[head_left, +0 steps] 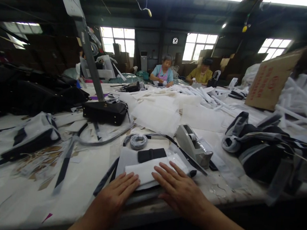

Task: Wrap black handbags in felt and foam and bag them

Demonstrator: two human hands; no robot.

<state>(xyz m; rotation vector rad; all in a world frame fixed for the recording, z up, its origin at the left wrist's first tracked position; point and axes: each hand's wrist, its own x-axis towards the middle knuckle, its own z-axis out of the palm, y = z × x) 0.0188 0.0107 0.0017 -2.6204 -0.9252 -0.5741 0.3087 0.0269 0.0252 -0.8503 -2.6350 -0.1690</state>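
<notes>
At the table's front edge lies a black bag (152, 155), partly covered by a folded sheet of white packing foam (143, 171). My left hand (112, 195) rests on the left end of the foam, fingers stretched out. Spread flat over the foam's right side is my right hand (178, 188). A dark strap (108, 177) runs out on the left of the bag, and a coiled wrapped strap (138, 141) sits just behind it. Much of the bag is hidden under the foam and my hands.
A grey tape dispenser (193, 144) stands right of the bag. White foam sheets (158, 115) are heaped behind. Black bags (104, 112) lie left, wrapped bags (267, 152) right. A metal post (91, 50) rises at left. Two people (163, 71) sit across the table; a cardboard box (270, 80) stands right.
</notes>
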